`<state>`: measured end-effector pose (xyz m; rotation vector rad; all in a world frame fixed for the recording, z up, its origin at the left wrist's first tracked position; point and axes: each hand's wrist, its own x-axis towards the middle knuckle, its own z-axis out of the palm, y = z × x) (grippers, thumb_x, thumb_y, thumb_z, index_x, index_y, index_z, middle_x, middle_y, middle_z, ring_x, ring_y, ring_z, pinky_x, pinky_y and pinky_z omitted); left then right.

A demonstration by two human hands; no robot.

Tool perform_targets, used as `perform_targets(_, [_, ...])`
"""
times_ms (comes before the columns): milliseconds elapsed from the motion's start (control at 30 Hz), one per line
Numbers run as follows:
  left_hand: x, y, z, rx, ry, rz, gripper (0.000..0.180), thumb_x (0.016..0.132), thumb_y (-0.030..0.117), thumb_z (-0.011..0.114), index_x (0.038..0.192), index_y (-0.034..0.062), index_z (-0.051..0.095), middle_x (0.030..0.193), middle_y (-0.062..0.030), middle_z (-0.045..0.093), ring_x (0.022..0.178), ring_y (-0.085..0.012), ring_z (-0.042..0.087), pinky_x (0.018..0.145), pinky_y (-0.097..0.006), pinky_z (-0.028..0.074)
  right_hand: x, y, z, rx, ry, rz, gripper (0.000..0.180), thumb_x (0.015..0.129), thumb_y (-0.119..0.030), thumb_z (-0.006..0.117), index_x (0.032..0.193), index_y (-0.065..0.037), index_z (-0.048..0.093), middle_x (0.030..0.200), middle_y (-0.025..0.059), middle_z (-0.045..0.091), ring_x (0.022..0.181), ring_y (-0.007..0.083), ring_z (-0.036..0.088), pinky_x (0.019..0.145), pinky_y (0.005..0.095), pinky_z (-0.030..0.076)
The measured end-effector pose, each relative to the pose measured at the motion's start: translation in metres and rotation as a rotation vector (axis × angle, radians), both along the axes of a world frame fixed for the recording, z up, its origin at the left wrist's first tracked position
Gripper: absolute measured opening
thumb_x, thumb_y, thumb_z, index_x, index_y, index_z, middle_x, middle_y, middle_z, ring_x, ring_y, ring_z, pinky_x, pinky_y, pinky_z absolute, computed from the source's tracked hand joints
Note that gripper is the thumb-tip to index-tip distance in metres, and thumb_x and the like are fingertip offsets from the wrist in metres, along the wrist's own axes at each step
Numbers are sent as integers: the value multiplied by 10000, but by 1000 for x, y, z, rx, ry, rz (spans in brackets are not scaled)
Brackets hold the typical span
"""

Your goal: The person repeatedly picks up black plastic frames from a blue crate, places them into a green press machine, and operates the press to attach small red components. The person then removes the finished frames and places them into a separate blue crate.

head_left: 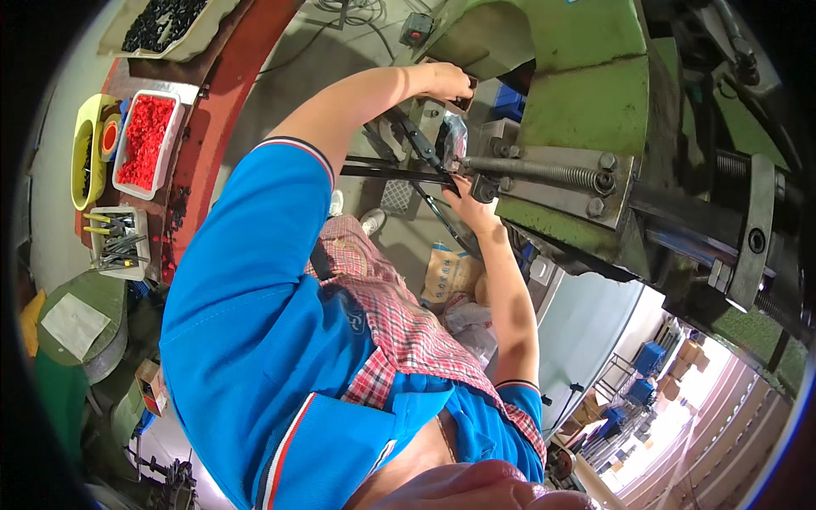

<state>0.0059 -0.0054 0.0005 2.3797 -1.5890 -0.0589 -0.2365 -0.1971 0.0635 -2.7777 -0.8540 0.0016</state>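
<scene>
On the far left a yellow tub (83, 153) holds dark pieces, with a roll of orange tape (110, 137) at its edge. Just beside it a white tray (174, 127) is full of small red parts (144, 140). Above, a shallow tray (200, 32) carries black parts (161, 21). Below the red parts a small white box (140, 246) holds pliers with yellow and black handles (115, 238). Lower still lies a round green lid with a white paper label (72, 323).

Toward the middle, the left hand (446, 81) reaches up to the green machine (586, 93); its fingers curl against a dark part at the machine's mouth, and whether they pinch anything I cannot tell. The right hand (467, 204) sits lower, fingers pressed together around a black lever (421, 140) that slants up past a small shiny bag (453, 136) just above the fingertips. A long threaded rod with a spring (535, 170) runs right from there. Between the forearms, on the floor, stands a tan printed sack (446, 272). Far lower right, blue crates (650, 357) stand near cardboard boxes (684, 361).
</scene>
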Motion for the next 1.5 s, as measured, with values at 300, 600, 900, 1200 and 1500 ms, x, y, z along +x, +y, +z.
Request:
perform_targets(300, [-95, 57, 100, -541, 439, 231, 179, 730, 95, 691, 779, -19, 562, 710, -132, 596, 637, -253, 586, 607, -340, 474, -2, -4, -8, -2, -138, -9, 420, 777, -376, 693, 1140, -173, 636, 948, 107, 661, 829, 288, 656, 690, 391, 551])
perform_targets(600, [-208, 57, 135, -569, 483, 303, 255, 825, 217, 709, 937, -6, 655, 794, -162, 644, 702, -287, 631, 679, -353, 497, 6, 25, 40, 159, -291, 128, 269, 766, -262, 728, 937, -62, 673, 846, 83, 664, 756, 273, 645, 652, 368, 526])
perform_targets(900, [-205, 45, 132, -330, 92, 284, 380, 800, 309, 718, 969, -12, 604, 745, -193, 608, 659, -387, 588, 581, -416, 487, 5, 21, 42, 123, -293, 143, 324, 788, -262, 723, 1014, -36, 672, 769, 88, 657, 620, 274, 628, 575, 360, 514])
perform_targets(1200, [-199, 39, 115, -433, 202, 223, 404, 771, 255, 747, 1057, 7, 606, 950, -181, 644, 828, -382, 616, 705, -405, 512, 6, 20, 31, 216, -314, 150, 263, 816, -316, 689, 932, -83, 655, 711, 76, 647, 640, 261, 642, 561, 358, 516])
perform_targets(1500, [-204, 40, 101, -391, 235, 281, 424, 767, 278, 750, 1070, 14, 615, 1023, -184, 627, 922, -375, 594, 800, -430, 490, 8, 23, 38, 284, -313, 181, 229, 783, -267, 716, 905, -76, 680, 747, 52, 658, 662, 241, 645, 578, 345, 525])
